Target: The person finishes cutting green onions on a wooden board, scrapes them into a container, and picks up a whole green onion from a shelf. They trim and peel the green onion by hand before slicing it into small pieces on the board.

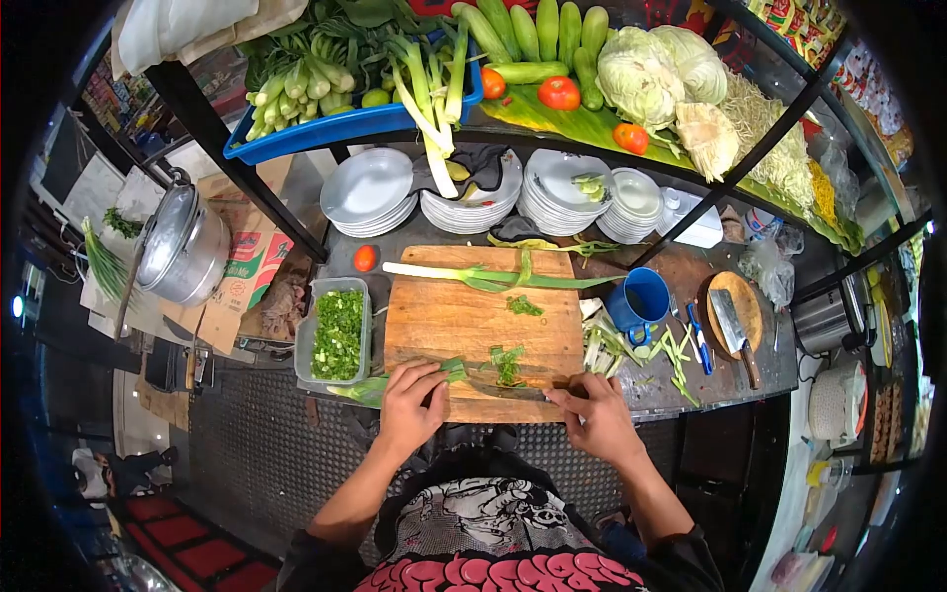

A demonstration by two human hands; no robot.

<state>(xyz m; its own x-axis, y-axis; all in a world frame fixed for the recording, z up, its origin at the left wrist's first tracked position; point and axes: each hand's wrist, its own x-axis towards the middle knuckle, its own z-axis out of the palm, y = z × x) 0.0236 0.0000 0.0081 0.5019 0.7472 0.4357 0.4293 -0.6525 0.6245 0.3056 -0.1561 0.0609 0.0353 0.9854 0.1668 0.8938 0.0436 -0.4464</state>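
At the near edge of the wooden cutting board [434, 326], my left hand [414, 397] is closed on green leek leaves [454, 370]. My right hand [595, 409] grips a knife [508, 391] at its handle end, and the blade points left toward my left hand. Chopped greens [507, 363] lie beside the blade, with a smaller pile [524, 306] farther up the board. A long leek [429, 270] with a white end stretches across the board's far part. Left of the board stands a clear container [363, 331] of chopped greens [337, 335].
Behind the board are stacked plates [367, 187] and a tomato [365, 259]. To the right stand a blue mug [639, 301], cut stems [679, 370] and a cleaver [730, 321] on a round board [753, 314]. A vegetable shelf with a blue tray [326, 128] overhangs the back.
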